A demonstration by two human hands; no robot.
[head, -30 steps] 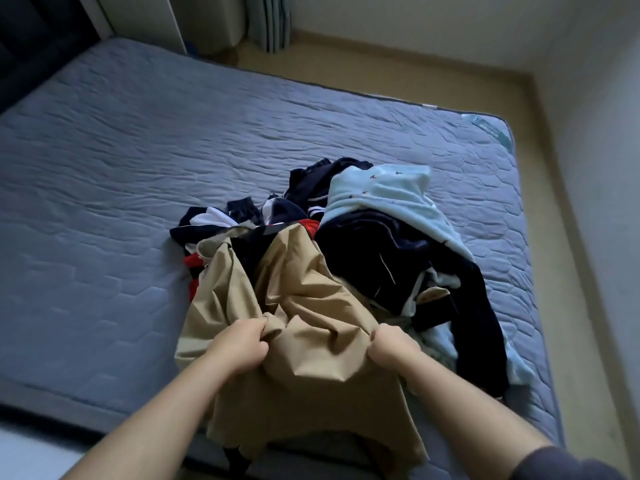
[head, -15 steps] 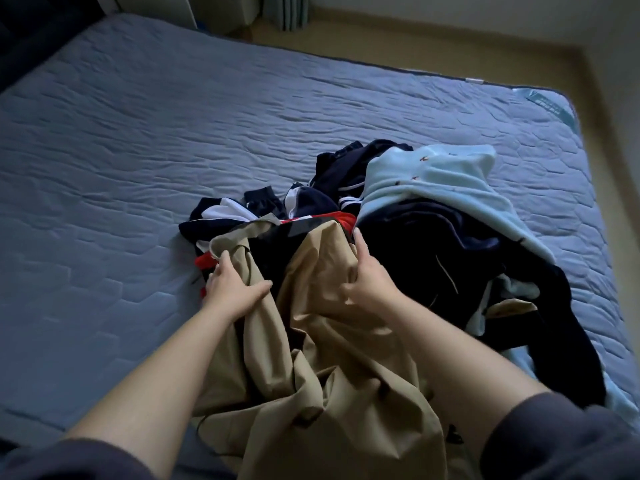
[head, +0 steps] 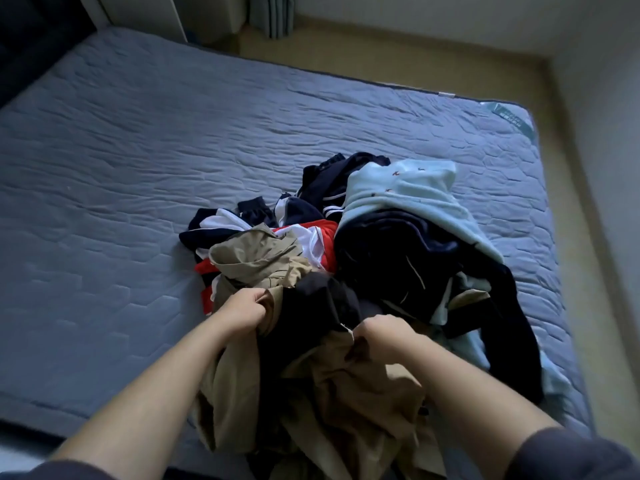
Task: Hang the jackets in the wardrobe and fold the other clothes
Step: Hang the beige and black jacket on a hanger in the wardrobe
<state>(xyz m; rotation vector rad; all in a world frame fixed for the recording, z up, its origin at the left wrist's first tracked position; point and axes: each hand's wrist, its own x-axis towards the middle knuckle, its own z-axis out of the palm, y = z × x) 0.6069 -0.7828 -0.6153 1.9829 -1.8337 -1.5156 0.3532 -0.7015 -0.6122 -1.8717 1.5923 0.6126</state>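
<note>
A tan jacket (head: 349, 393) with a dark lining lies at the near edge of a clothes pile on the bed. My left hand (head: 242, 311) is closed on its left front edge. My right hand (head: 381, 336) grips the right front edge, and the two hold the jacket spread so the dark lining (head: 311, 317) shows between them. Behind it lie a red, white and navy garment (head: 304, 237), a dark navy garment (head: 398, 265) and a light blue fleece top (head: 401, 192).
The pile sits on a blue-grey quilted mattress (head: 138, 188), with bare mattress to the left and behind. A strip of beige floor (head: 398, 60) runs along the far and right sides by the walls. A curtain (head: 273, 12) hangs at the back.
Both hands have come back toward me and re-gripped the jacket's front edges, pulling them apart so the dark lining now shows. The view has tilted up slightly.
</note>
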